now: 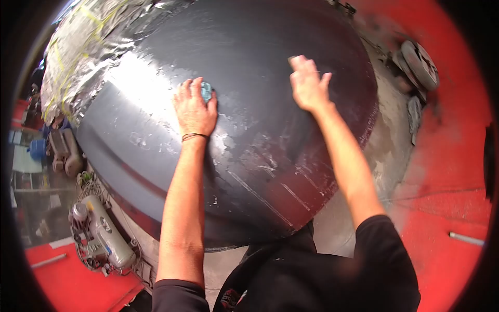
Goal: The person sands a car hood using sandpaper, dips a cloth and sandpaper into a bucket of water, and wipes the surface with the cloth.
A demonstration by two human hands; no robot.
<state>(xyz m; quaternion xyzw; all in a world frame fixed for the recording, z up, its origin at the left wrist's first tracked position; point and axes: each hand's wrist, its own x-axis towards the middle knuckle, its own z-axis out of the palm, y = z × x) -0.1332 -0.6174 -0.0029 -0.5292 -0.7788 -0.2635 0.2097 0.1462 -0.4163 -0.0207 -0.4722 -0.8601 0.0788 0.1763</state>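
A large dark car hood (pixel 249 119), wet and shiny in places, lies beneath both of my hands. My left hand (pixel 196 110) presses a light blue cloth or sponge (pixel 206 92) against it, with a dark band round the wrist. Further right, my right hand (pixel 310 86) is over the upper right part of the hood, thumb apart from the fingers. Something small and yellowish shows at its fingertips, too blurred to name. Pale scratches or streaks mark the hood's reddish lower right part.
Crinkled foil-like sheeting with yellow tape (pixel 78 57) covers the upper left. A grey air compressor (pixel 106 231) stands at the lower left. A wheel (pixel 419 65) is at the upper right. The red floor (pixel 447 171) has a pale tube (pixel 467 238) on it.
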